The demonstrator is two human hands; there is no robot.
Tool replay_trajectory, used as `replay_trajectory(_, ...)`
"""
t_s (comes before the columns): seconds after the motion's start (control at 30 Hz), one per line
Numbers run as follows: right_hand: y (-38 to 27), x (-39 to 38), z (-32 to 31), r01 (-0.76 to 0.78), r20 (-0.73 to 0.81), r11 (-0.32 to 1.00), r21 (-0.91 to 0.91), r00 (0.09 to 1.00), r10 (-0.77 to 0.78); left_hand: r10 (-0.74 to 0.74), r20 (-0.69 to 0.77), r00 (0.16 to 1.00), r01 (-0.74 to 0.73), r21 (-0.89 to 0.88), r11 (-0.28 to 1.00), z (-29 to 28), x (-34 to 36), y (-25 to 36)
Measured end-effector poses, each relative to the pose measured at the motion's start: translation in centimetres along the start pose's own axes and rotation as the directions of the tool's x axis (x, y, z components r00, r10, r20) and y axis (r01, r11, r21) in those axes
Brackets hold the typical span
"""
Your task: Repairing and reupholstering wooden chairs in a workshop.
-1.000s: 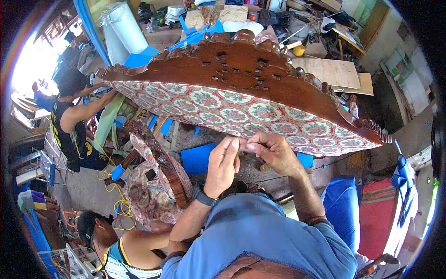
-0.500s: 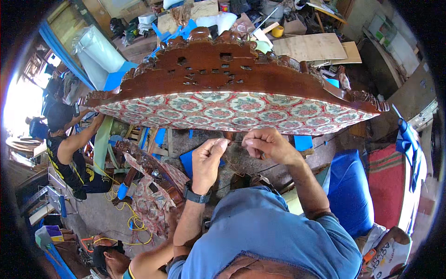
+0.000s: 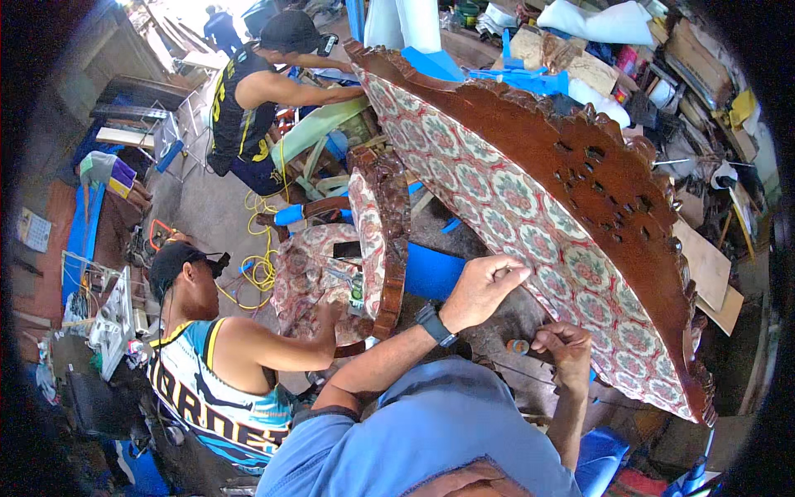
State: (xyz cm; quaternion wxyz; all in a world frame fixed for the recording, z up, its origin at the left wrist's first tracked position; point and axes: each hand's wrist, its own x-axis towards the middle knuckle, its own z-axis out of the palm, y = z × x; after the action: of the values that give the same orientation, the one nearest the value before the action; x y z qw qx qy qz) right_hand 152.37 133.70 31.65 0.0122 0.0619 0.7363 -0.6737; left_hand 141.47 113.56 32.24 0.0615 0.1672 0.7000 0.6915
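Note:
A long sofa back with a carved brown wood frame point(image 3: 530, 124) runs slantwise from upper middle to lower right. Red-and-cream floral fabric point(image 3: 513, 195) covers its near face. My left hand point(image 3: 482, 291) is closed in a pinch beside the fabric's lower edge, and whatever its fingertips hold is too small to make out. Lower right, my right hand point(image 3: 565, 348) is closed with curled fingers near the same edge; its contents are hidden. A small round orange-brown piece point(image 3: 518, 346) shows just left of it, of a kind I cannot tell.
One person in a black cap point(image 3: 286, 33) reaches to the sofa back's far end. Another person point(image 3: 219, 348) sits at my left, a hand on a floral-covered chair point(image 3: 364, 240). A yellow cord point(image 3: 263, 269) coils on the floor. Wood boards point(image 3: 704, 265) and scraps lie beyond.
My view has swung left, so the sofa back now slants and the seated person shows more fully. Both my hands remain near the fabric edge, the right one now lower and nearer me.

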Motion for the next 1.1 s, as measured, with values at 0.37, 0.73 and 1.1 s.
replay_trajectory(0.37,-1.0,1.2,2.7,0.117,0.059,0.737,0.665,0.976,-0.209,0.053,-0.031,0.998,-0.053,0.022,0.998,0.6,-1.6,-1.0)
replay_trajectory(0.73,0.9,4.2,2.2,0.425,-0.231,0.775,-0.468,0.788,-0.571,0.242,0.203,0.949,-0.282,0.205,0.937,2.0,-5.8,1.1)
replay_trajectory(1.1,1.6,3.1,4.3,0.565,0.088,0.530,-0.632,0.732,-0.675,0.144,0.147,0.979,-0.173,0.207,0.963,-0.2,-4.6,1.2)
